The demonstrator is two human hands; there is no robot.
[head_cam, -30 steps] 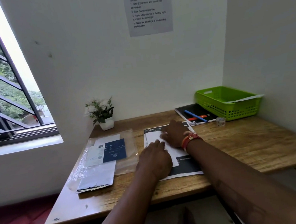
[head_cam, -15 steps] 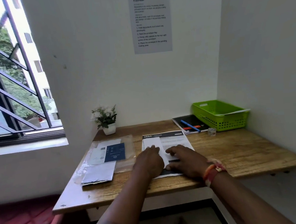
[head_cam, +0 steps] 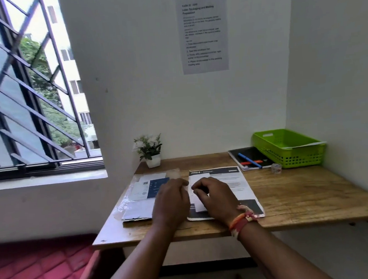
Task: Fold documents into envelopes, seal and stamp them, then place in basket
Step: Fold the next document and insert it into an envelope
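Left hand [head_cam: 172, 202] and right hand [head_cam: 217, 197] lie side by side, palms down, fingers curled inward.

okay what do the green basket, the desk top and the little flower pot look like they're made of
Green basket: looks like moulded plastic, glossy, with a regular grid of holes in its walls. Desk top: wood or a wood-look board, matte, with grain streaks and a few dark cracks. Flower pot: white and smooth, perhaps ceramic or plastic; too small to tell.
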